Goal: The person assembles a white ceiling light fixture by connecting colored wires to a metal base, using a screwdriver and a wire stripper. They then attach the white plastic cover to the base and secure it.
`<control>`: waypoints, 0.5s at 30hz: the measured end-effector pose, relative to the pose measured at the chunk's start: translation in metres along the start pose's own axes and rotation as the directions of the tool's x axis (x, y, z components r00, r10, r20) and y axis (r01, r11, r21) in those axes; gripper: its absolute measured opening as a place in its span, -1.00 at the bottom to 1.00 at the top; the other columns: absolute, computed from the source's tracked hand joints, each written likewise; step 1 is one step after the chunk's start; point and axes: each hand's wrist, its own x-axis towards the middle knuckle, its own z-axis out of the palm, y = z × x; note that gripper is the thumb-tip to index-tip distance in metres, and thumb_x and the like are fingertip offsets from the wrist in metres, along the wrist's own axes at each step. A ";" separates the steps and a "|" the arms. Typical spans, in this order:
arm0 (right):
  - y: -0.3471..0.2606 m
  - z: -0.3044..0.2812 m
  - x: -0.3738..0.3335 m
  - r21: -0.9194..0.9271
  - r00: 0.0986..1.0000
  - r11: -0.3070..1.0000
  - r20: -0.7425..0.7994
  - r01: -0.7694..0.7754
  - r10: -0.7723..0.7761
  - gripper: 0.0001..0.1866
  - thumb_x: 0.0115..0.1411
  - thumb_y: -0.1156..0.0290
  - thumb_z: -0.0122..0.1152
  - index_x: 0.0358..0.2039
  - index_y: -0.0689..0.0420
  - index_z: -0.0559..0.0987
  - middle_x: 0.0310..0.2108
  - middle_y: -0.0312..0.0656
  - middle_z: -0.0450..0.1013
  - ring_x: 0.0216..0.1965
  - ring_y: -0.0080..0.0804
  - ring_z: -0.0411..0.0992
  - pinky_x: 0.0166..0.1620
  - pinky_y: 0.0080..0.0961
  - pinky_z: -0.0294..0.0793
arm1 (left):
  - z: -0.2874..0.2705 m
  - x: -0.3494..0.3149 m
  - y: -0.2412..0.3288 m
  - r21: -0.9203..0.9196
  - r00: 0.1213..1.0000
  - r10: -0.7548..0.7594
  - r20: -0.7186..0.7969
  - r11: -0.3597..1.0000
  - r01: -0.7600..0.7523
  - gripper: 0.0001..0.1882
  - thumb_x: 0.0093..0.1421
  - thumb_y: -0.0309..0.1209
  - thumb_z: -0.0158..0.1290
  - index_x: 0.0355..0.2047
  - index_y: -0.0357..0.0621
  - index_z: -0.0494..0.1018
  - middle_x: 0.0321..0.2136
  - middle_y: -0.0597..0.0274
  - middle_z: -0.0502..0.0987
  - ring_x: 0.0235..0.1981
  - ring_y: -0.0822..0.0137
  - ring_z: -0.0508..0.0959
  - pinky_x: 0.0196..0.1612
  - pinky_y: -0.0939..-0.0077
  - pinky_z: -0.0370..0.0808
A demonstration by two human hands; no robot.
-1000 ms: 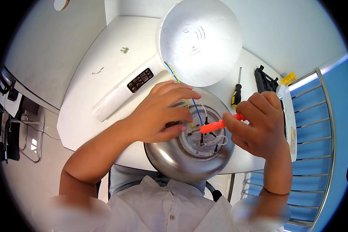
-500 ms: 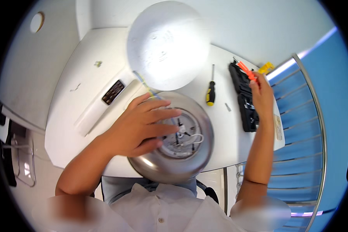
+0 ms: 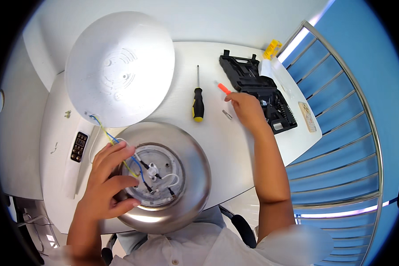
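A round brushed-metal lamp base (image 3: 193,155) sits at the table's front edge, its hollow side up. Inside it are a white terminal block (image 3: 153,170), white leads and several black-tipped wire ends. Blue and yellow-green wires (image 3: 112,137) run up from it beside a white round shade (image 3: 150,71). My left hand (image 3: 106,181) lies over the base's left side, fingers apart, next to the wires. My right hand (image 3: 249,111) is closed around a small red-handled screwdriver (image 3: 224,88), its tip pointing up and left. Two small metal bits (image 3: 227,115) lie on the table below it.
An open black tool case (image 3: 239,73) lies at the right. A black-and-yellow screwdriver (image 3: 198,104) rests mid-table. A yellow box (image 3: 272,49) and a beige remote-like object (image 3: 307,117) are at the right edge, beside metal railings (image 3: 341,73). A white power strip-like bar (image 3: 73,166) stands left.
My right hand has moved the red-handled screwdriver from over the tool case leftward to the table beside it. My left hand stays at the lamp base. The view has swung right.
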 end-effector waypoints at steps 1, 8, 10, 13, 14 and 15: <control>-0.006 0.001 0.000 -0.089 0.999 0.996 0.037 -0.010 0.013 -0.81 0.15 0.52 0.04 -0.25 0.09 0.58 -0.41 -0.08 0.47 -0.32 -0.19 0.46 -0.22 -0.33 0.43 | 0.000 -0.001 0.000 0.007 1.000 0.007 -0.004 1.000 -0.007 -0.65 -0.12 -0.09 0.23 -0.41 -0.04 0.52 0.11 -0.06 0.35 0.19 -0.13 0.27 0.22 -0.02 0.12; -0.009 0.008 -0.002 -0.202 0.994 0.979 0.106 0.000 0.021 -0.91 0.12 0.42 0.17 -0.36 0.04 0.60 -0.31 -0.16 0.40 -0.21 -0.20 0.42 -0.17 -0.31 0.46 | -0.003 0.001 -0.001 0.038 0.999 -0.015 0.034 0.999 0.014 -0.64 -0.08 -0.06 0.21 -0.44 -0.06 0.51 0.10 -0.06 0.35 0.19 -0.15 0.26 0.21 -0.02 0.13; -0.008 0.007 -0.002 -0.184 0.995 0.982 0.098 0.026 -0.008 -0.92 0.10 0.41 0.20 -0.38 0.05 0.60 -0.30 -0.18 0.38 -0.17 -0.21 0.40 -0.16 -0.32 0.46 | -0.004 0.000 -0.001 0.051 0.999 -0.004 0.037 0.999 0.002 -0.64 -0.05 -0.04 0.20 -0.43 -0.06 0.51 0.10 -0.06 0.35 0.19 -0.15 0.25 0.21 -0.02 0.13; -0.011 0.002 -0.006 -0.169 0.994 0.985 0.110 0.037 -0.018 -0.93 0.07 0.43 0.22 -0.40 0.09 0.59 -0.27 -0.20 0.36 -0.12 -0.23 0.36 -0.14 -0.34 0.46 | -0.006 0.000 -0.003 0.098 0.999 0.003 0.042 0.995 -0.007 -0.62 -0.01 -0.01 0.18 -0.42 -0.07 0.51 0.10 -0.06 0.35 0.19 -0.15 0.25 0.21 -0.01 0.13; -0.017 -0.003 -0.008 -0.194 0.992 0.980 0.123 0.029 -0.005 -0.93 0.06 0.44 0.21 -0.41 0.10 0.59 -0.26 -0.20 0.35 -0.11 -0.24 0.36 -0.13 -0.33 0.46 | -0.007 0.000 -0.003 0.120 0.999 0.001 0.045 0.993 -0.006 -0.61 0.01 0.00 0.17 -0.41 -0.07 0.51 0.10 -0.05 0.35 0.19 -0.15 0.24 0.21 -0.01 0.13; -0.021 -0.005 -0.010 -0.220 0.991 0.975 0.135 0.021 0.009 -0.93 0.06 0.45 0.21 -0.41 0.11 0.58 -0.25 -0.20 0.34 -0.10 -0.24 0.35 -0.13 -0.33 0.46 | -0.007 0.000 -0.003 0.117 0.999 -0.019 0.026 0.993 0.016 -0.62 0.02 -0.01 0.16 -0.41 -0.08 0.50 0.10 -0.05 0.34 0.19 -0.15 0.24 0.21 0.00 0.13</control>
